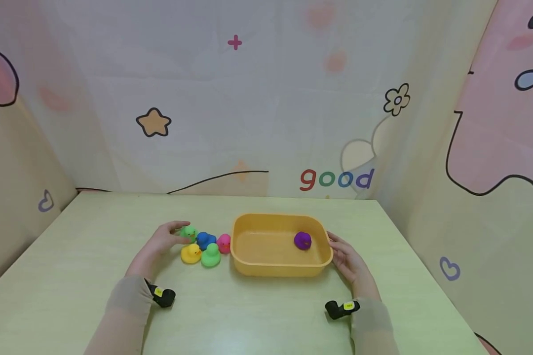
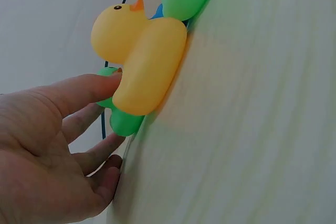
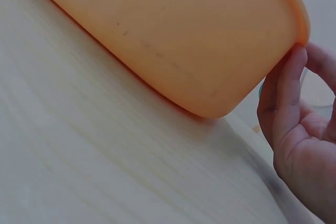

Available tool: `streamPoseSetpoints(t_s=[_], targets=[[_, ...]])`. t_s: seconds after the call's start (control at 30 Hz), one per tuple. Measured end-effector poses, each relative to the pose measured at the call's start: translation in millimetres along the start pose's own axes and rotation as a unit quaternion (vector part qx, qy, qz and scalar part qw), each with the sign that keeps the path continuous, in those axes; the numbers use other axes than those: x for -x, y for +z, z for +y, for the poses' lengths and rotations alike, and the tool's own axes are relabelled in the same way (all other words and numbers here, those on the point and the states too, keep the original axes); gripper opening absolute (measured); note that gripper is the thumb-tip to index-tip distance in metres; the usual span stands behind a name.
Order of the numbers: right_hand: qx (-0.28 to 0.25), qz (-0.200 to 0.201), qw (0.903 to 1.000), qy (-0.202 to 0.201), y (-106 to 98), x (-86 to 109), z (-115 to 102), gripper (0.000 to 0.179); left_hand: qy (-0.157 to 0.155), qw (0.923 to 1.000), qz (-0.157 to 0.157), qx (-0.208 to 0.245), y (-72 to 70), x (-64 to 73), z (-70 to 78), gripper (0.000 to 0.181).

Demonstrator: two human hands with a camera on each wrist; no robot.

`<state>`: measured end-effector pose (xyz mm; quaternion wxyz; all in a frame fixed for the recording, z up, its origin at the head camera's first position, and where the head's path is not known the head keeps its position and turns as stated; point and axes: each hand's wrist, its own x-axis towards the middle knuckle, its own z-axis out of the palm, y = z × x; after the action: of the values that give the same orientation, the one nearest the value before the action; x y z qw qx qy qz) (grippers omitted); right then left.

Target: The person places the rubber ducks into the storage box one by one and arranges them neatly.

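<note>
My left hand [image 1: 166, 237] reaches the group of rubber ducks from the left, thumb and fingers on either side of a small green rubber duck [image 1: 189, 233]. In the left wrist view my thumb [image 2: 89, 92] crosses in front of that duck, partly hidden behind a yellow rubber duck [image 2: 149, 66]. A blue duck [image 1: 206, 240], a pink duck [image 1: 224, 243] and a lighter green duck [image 1: 210, 256] stand close by. At the right end of a yellow-orange plastic basin [image 1: 271, 270], my right hand [image 1: 348, 259] touches its outer wall under the rim. A purple duck [image 1: 302, 240] sits inside the basin.
Everything stands on a pale wood-grain table [image 1: 248, 315]. A printed backdrop [image 1: 266, 108] rises along the table's back and sides. The basin's left end is close beside the pink duck. Black wrist cameras [image 1: 163, 297] are worn on both sleeves.
</note>
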<state>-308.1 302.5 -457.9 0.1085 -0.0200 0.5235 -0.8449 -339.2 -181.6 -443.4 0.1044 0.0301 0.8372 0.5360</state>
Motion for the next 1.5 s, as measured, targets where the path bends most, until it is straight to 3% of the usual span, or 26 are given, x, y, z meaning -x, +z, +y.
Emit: streamPoseSetpoints(t_s=[0.33, 0.6, 0.8, 1.07, 1.23, 1.5], targets=[[-0.015, -0.012, 0.9998, 0.000, -0.4, 0.0, 0.5, 0.037, -0.009, 0.9997, 0.024, -0.001, 8.1, -4.0, -4.5, 0.061], [-0.014, -0.010, 0.9999, 0.001, -2.0, -0.9, 0.0, 0.028, -0.022, 0.9978, 0.057, -0.025, 12.3, -9.4, -5.4, 0.057], [-0.001, -0.001, 1.0000, 0.003, -2.7, -2.5, 0.4, 0.027, -0.033, 0.9972, 0.066, -0.010, 13.1, -10.5, -6.1, 0.059], [0.011, -0.006, 0.9999, 0.003, -2.8, -3.1, 0.8, 0.034, -0.023, 0.9985, 0.049, 0.012, 6.1, -1.8, 0.1, 0.063], [0.013, -0.004, 0.9999, 0.002, -2.1, -3.2, 1.8, 0.044, -0.036, 0.9976, 0.052, 0.028, -3.8, 3.5, 3.3, 0.062], [-0.003, -0.009, 0.9999, -0.003, -2.5, -2.1, 3.2, 0.026, -0.053, 0.9938, 0.077, 0.060, -9.1, 3.5, 2.5, 0.062]])
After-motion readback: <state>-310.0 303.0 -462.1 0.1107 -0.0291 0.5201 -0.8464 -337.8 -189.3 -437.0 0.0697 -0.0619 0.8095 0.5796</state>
